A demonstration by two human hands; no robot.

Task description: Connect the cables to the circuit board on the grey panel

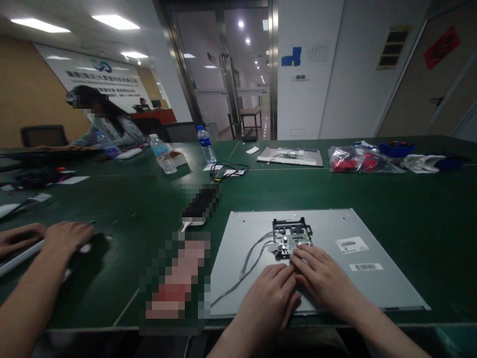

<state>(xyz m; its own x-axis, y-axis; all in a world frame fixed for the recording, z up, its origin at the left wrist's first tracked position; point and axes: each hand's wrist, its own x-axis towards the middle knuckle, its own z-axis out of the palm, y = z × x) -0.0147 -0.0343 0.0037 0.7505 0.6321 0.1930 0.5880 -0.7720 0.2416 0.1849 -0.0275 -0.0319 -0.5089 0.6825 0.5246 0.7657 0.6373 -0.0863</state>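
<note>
A flat silver-grey display panel lies back side up on the green table in front of me. A small circuit board in a black frame sits at the panel's middle, with grey cables running from its left side towards the panel's lower left edge. My right hand rests its bent fingertips on the board's front right corner. Just below the board, my left hand is closed, its fingers together and their tips touching the right hand. Whatever is between the fingers is hidden.
To my left, another person's arm reaches over the table. A phone and a blurred pink item lie left of the panel. Further back are water bottles, a second panel and plastic bags with red items.
</note>
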